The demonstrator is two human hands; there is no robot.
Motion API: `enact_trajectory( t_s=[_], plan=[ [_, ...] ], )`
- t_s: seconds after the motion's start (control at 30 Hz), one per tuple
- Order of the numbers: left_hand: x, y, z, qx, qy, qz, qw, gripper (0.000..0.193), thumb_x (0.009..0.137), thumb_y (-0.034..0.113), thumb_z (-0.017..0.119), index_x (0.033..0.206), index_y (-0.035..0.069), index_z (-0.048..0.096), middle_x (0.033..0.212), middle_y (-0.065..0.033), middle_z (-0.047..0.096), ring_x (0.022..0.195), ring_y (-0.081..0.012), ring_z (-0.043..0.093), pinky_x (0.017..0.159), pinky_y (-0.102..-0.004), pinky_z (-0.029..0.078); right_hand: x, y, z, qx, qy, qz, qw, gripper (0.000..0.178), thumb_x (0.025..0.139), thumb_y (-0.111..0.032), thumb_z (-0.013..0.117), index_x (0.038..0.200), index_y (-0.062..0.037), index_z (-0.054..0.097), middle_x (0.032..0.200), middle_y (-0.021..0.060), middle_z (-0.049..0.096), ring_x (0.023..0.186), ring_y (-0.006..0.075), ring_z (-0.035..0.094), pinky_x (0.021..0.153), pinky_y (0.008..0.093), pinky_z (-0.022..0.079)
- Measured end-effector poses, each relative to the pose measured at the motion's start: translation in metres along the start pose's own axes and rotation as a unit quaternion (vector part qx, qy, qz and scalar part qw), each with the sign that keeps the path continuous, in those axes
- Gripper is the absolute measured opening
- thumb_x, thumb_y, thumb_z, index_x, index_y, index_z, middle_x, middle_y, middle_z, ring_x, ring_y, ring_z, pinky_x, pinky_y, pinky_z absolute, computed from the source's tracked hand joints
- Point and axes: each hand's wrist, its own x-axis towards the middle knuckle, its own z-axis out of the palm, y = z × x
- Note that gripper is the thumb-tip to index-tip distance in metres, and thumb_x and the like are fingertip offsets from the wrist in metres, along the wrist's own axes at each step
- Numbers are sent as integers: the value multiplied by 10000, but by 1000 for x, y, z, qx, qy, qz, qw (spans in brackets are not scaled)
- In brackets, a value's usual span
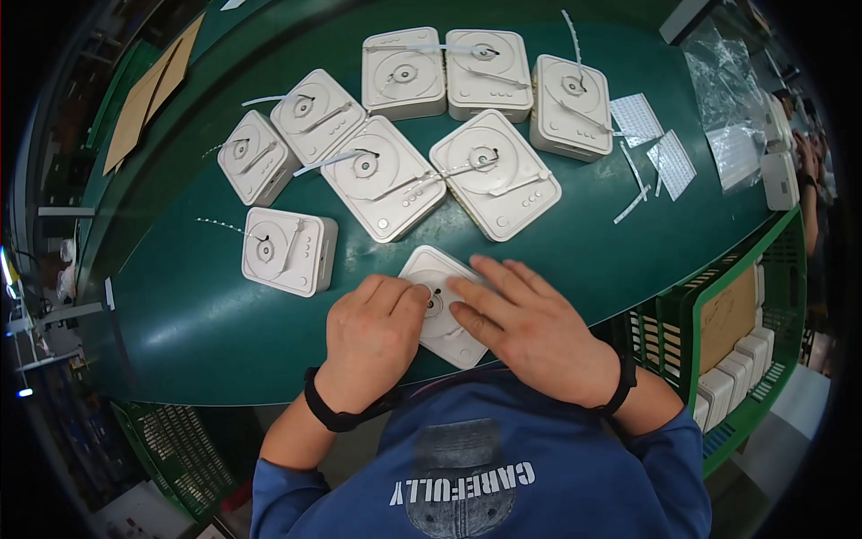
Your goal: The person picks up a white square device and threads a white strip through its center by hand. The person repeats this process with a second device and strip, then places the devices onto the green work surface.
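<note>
Directly before me on the green table (377,260) lies a small white turntable-shaped device (452,341), set at a slant. My left hand (370,328) is at its left side, fingers bent and pressed together beside the round disc; whatever they pinch is hidden. Across the device's right part rests my right hand (548,332), its fingers apart and its tips on the top face. Near the disc's centre a dark hole shows between the hands. To the left stands a similar device (287,251) with a thin dotted strip (229,224) reaching out from its disc.
Several more such devices (382,180) form an arc farther back, most with white strips. At the right lie small patterned sheets (672,163), loose strips (632,205) and transparent plastic (723,90). A green crate (696,359) holds white units. Brown cardboard (148,103) lies far left.
</note>
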Motion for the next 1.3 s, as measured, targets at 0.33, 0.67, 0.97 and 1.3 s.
enact_trajectory(
  t_s=[0.33,0.67,0.97,1.3],
  plan=[
    [-5,5,8,-13,83,-68,994,250,781,-31,822,997,53,728,933,-66,736,828,-280,707,683,-394,578,49,3,21,155,119,90,977,250,833,-22,809,1074,-44,748,1119,92,666,997,311,640,856,411,554],
    [-7,9,13,4,102,-94,990,249,780,-37,823,998,30,722,947,-89,743,829,-282,708,687,-387,581,57,0,35,101,170,61,978,205,842,-43,741,1047,-52,751,1003,66,627,913,268,602,764,386,518],
    [-12,14,11,-27,124,-122,984,249,786,-46,823,1002,44,738,958,-85,724,870,-296,686,723,-403,560,59,1,26,79,134,42,987,239,811,-1,769,1046,-42,741,991,69,629,869,273,611,746,390,537],
    [-18,7,15,-66,120,-150,979,249,778,-33,844,989,47,740,997,-89,713,881,-301,658,762,-419,512,60,8,26,83,109,17,990,236,841,-79,690,1070,-45,735,988,62,600,912,254,604,742,370,519]
  ],
)
